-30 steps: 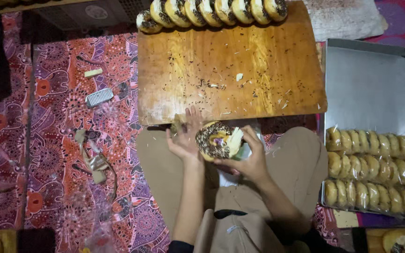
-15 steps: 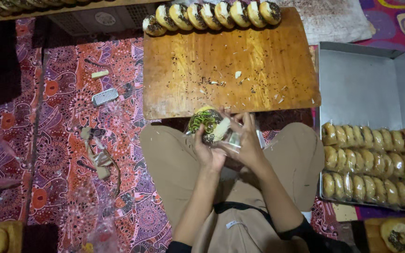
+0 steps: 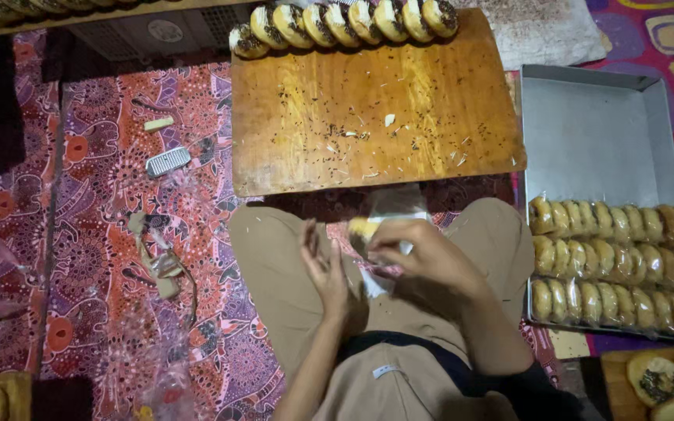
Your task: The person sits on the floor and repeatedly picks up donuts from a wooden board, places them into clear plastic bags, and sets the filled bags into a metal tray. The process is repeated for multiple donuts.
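Head view, looking down over my lap: the patterned red mat covers the floor around me; on it ahead of my knees lies the wooden table, its top dusted with dark sprinkles and pale crumbs; to my right sits the metal tray, its far half bare and its near half filled with three rows of wrapped doughnuts packed edge to edge; along the far edge of the table stands a row of topped doughnuts leaning one against the next; my tan trousers fill the middle of the frame; my right hand is curled, its fingers pinching a doughnut and the clear plastic wrapper around it, just above my lap and just short of the near edge of the table; the doughnut is blurred, so I cannot tell its topping; my left hand is spread open with the fingers straight, just beside the wrapper, and I cannot tell whether it touches it; off to the left on the mat lie loose scraps of clear plastic, a small grey ridged object, and a small pale stick-shaped piece.
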